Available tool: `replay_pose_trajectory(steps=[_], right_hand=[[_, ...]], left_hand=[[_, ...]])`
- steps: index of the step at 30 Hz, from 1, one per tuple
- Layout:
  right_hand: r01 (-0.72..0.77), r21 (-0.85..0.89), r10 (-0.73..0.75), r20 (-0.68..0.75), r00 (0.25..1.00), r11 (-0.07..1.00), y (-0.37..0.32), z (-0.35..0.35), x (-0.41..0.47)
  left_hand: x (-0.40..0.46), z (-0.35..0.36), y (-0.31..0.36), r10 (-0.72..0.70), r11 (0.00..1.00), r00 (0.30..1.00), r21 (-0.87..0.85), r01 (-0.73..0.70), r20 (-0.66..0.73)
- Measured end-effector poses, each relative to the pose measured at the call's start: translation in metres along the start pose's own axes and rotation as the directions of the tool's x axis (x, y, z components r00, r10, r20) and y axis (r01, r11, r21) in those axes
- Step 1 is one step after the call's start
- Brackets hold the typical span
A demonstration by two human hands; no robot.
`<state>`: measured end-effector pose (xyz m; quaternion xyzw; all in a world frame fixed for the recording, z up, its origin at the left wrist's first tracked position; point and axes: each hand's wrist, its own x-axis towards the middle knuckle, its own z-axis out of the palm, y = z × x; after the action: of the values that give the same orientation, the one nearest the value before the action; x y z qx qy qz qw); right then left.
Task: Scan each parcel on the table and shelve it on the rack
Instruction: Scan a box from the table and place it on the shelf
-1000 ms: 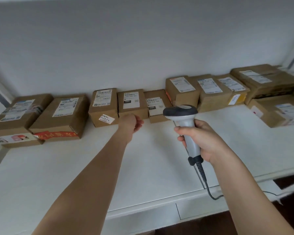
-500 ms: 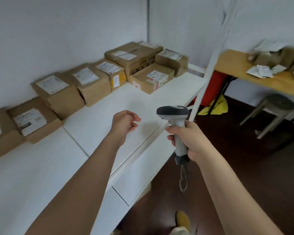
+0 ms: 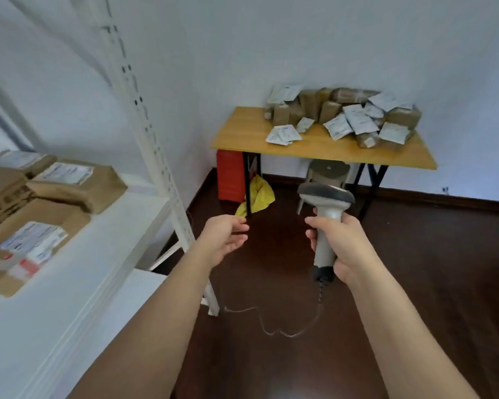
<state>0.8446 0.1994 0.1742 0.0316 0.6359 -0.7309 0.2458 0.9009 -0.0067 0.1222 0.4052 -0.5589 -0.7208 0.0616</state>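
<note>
Parcels (image 3: 346, 116) wait in a loose heap on the far right of the wooden desk (image 3: 323, 151), brown boxes mixed with white mailer bags, pushed up near the wall. Other parcels already lie on the white rack (image 3: 78, 254) at my left: one labelled box (image 3: 26, 246) near me and another box (image 3: 78, 182) just behind it, with more blurred ones at the left edge.

My right hand (image 3: 346, 246) grips the scanner (image 3: 326, 223) by its pale handle, my fingers (image 3: 313, 226) curled tight round it and my thumb hidden behind. The scanner stands upright, its dark head pointing towards the desk, and its coiled cable (image 3: 271, 326) drops from the base and trails over the dark floor towards the foot of the rack's upright post (image 3: 153, 133).

My left hand (image 3: 224, 240) holds nothing. Its fingers (image 3: 239, 226) are loosely curved and apart, palm turned towards the scanner, hanging in the air between the rack and my right hand, touching neither.

Under the desk sit a grey stool (image 3: 327, 171), a red box (image 3: 231, 180) and a yellow cloth (image 3: 257, 197) (the cloth slumps against the desk's black leg).
</note>
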Motion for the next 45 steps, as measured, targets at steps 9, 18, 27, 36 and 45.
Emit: replay_pose_trajectory(steps=[9, 18, 27, 36, 45], right_hand=[[0.105, 0.183, -0.062, -0.227, 0.972, 0.977, -0.057, -0.074, 0.138], [0.168, 0.102, -0.129, -0.310, 0.942, 0.981, -0.143, -0.082, 0.310], [0.194, 0.119, -0.131, -0.402, 0.906, 0.974, -0.204, -0.118, 0.459], [0.069, 0.080, -0.050, -0.219, 0.974, 0.994, -0.265, -0.131, 0.660], [-0.015, -0.022, 0.016, 0.019, 1.000, 1.000, -0.312, -0.065, 0.814]], left_hand=[[0.138, 0.150, 0.063, -0.081, 0.977, 0.985, 0.208, 0.048, 0.154], [0.319, 0.269, 0.161, -0.147, 0.974, 0.974, 0.197, 0.112, 0.171], [0.438, 0.395, 0.226, -0.241, 0.958, 0.917, 0.231, 0.172, 0.319], [0.587, 0.446, 0.291, -0.212, 0.968, 0.976, 0.148, 0.202, 0.054], [0.687, 0.427, 0.349, -0.179, 0.981, 0.980, 0.062, 0.185, -0.093]])
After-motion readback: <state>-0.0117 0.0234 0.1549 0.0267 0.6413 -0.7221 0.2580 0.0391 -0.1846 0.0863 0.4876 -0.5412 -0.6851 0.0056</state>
